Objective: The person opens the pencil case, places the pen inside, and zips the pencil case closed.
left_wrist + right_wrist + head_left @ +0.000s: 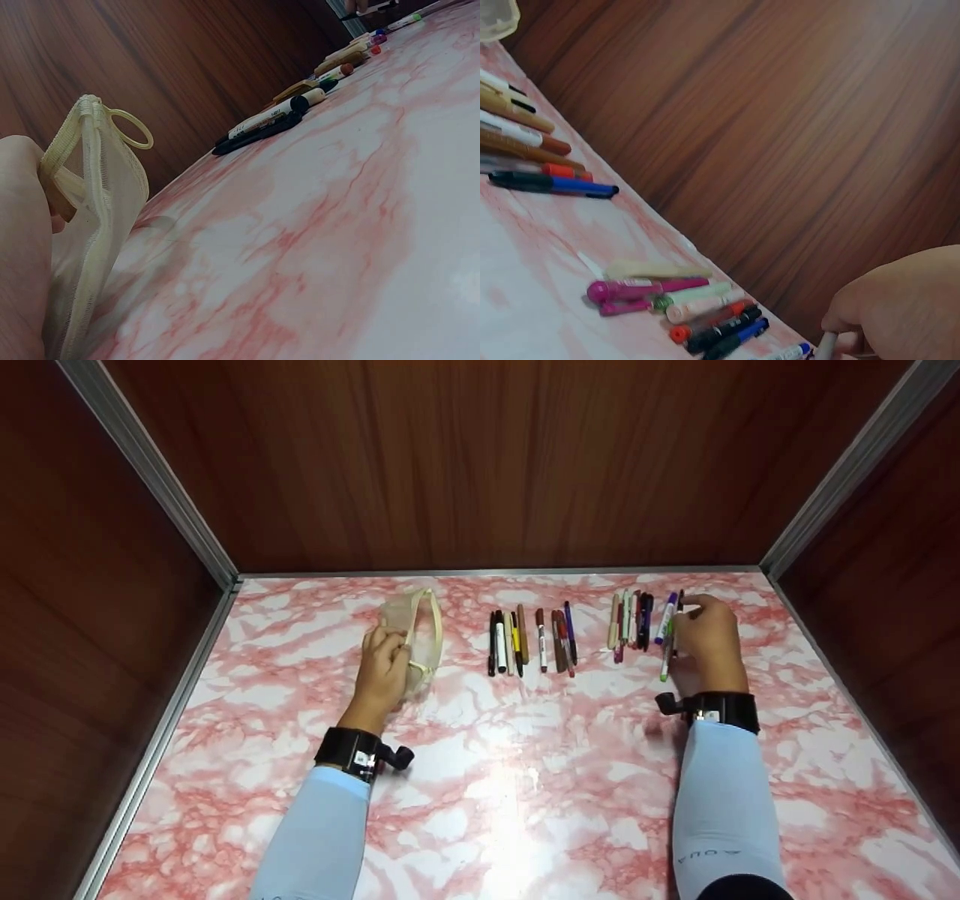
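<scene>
Many pens point(542, 643), pouch point(97, 214) in left hand point(382, 667), wooden walls point(480, 465) on three sides

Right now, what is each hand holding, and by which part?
The left hand grips the pouch by its side, near the open rim. The right hand seems to pinch a pen; where along it cannot be told.

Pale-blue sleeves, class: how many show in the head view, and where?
2: left sleeve, below the left hand gripping the pouch; right sleeve, below the right hand at the pens.
</scene>
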Available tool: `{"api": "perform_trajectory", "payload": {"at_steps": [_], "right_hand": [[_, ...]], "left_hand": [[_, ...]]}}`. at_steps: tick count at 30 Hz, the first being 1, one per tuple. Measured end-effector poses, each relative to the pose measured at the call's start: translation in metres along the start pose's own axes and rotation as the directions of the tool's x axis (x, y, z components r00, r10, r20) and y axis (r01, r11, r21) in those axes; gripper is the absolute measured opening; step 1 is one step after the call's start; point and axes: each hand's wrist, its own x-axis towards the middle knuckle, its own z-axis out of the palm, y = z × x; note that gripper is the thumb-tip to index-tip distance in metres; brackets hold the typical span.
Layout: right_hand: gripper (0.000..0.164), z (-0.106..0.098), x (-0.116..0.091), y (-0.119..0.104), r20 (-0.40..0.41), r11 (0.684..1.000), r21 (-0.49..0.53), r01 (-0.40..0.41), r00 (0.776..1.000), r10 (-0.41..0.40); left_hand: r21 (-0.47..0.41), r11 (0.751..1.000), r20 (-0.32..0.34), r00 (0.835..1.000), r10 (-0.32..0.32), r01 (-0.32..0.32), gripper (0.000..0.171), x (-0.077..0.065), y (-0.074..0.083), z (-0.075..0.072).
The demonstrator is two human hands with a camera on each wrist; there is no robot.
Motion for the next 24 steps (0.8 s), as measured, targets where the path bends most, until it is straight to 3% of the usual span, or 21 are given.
{"api": "perform_trajectory", "payload": {"at_steps": [5, 10, 19, 24], "right_hand": [[0.047, 0.011, 0.003, -0.015, -0.092, 0.992, 0.069, 0.107, 0.991, -0.101], [0.044, 0.026, 0.003, -0.036, -0.123, 0.967, 0.155, 0.200, 0.976, -0.182], [0.039, 0.056, -0.005, -0.075, -0.106, 0.928, 0.242, 0.283, 0.958, -0.265], [0.039, 0.080, -0.007, -0.095, -0.058, 0.888, 0.356, 0.290, 0.956, -0.289]], "left_hand": [[-0.002, 1.000, -0.002, 1.000, 0.000, 0.000, 0.020, 0.000, 0.002, -0.002], [0.001, 1.000, -0.022, 1.000, 0.006, -0.006, 0.019, -0.001, 0.001, -0.003], [-0.020, 1.000, -0.054, 0.998, 0.022, -0.023, 0.023, -0.001, -0.009, 0.001], [-0.014, 1.000, -0.024, 1.000, -0.007, 0.007, 0.022, -0.001, -0.003, 0.001]]}}
